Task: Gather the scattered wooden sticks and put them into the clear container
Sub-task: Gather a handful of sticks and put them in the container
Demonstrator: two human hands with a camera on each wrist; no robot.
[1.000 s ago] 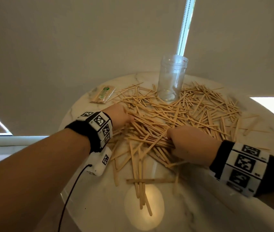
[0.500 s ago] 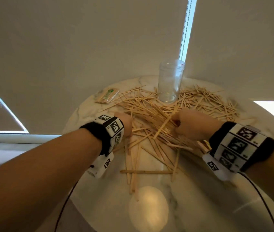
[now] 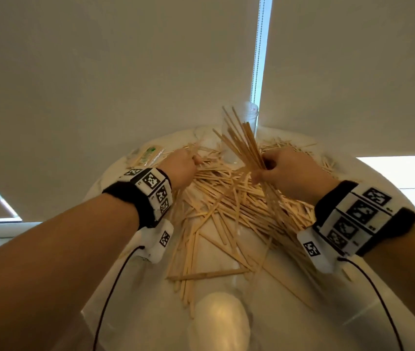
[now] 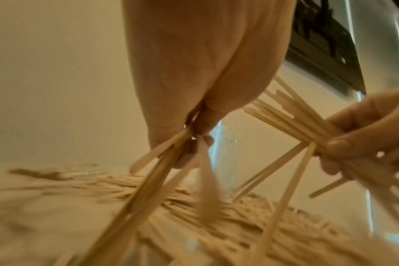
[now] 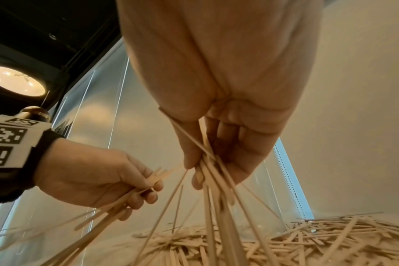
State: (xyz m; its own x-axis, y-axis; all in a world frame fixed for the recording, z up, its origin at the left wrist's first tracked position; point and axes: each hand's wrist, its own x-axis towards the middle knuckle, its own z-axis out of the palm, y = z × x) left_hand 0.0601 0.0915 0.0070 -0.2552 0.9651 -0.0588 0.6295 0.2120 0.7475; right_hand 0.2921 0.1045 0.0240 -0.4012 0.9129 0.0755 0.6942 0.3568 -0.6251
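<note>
Many thin wooden sticks (image 3: 226, 196) lie in a heap on a round marble table (image 3: 290, 295). The clear jar (image 3: 250, 115) stands upright at the far side, partly hidden by raised sticks. My right hand (image 3: 264, 168) grips a thick bundle of sticks (image 3: 245, 145), lifted off the heap and fanned upward just in front of the jar. My left hand (image 3: 195, 160) holds a smaller bunch low over the heap's left side. The left wrist view shows its fingers (image 4: 189, 136) pinching several sticks. In the right wrist view the right hand (image 5: 205, 162) clasps its bundle, with the left hand (image 5: 134, 185) beside it.
A small clear packet with a green label (image 3: 148, 155) lies at the table's far left. Roller blinds and a bead chain (image 3: 255, 72) hang close behind the jar. A bright lamp reflection (image 3: 219, 323) sits on the near table top, with a few stray sticks (image 3: 209, 274) beside it.
Both hands have closed on sticks and come up off the heap. The right hand raised its bundle and tipped it upright toward the jar; the left moved to the far left.
</note>
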